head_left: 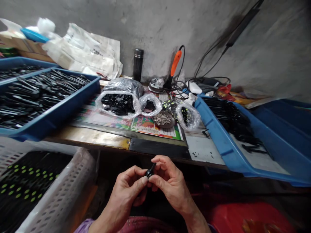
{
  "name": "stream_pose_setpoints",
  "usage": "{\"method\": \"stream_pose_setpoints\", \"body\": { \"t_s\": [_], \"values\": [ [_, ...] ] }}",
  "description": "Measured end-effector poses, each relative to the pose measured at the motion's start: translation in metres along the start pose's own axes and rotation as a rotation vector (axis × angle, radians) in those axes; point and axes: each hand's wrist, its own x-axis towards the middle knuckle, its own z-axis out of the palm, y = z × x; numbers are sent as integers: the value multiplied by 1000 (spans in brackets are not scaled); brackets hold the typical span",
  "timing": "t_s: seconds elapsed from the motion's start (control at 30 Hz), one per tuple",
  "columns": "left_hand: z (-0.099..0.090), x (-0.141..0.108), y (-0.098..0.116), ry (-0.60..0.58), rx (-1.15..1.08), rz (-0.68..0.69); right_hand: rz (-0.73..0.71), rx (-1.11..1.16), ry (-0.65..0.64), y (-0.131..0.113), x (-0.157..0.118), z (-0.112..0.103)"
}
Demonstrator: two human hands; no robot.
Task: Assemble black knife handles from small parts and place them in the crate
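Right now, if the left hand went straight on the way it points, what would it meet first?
Beyond the black part it holds, the left hand would most likely meet the right hand, close on the other side, though a single view leaves the depth unclear.

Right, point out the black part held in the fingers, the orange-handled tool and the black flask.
Black part (150, 173): head view, on its rounded end.
Orange-handled tool (176, 63): head view, on the orange handle.
Black flask (138, 66): head view, on its side, below the top.
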Motion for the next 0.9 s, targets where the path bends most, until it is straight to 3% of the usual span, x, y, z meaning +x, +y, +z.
{"method": "stream_pose_setpoints", "body": {
  "t_s": [0.37, 0.6, 0.9],
  "values": [
    [-1, -1, -5, 6, -18, -8, -119, 48, -37, 12, 1, -3],
    [-2, 0, -7, 8, -15, -5, -168, -119, -84, 6, 1, -6],
    [-5, 0, -7, -15, -13, -8, -47, 122, -18, 16, 0, 1]
  ]
}}
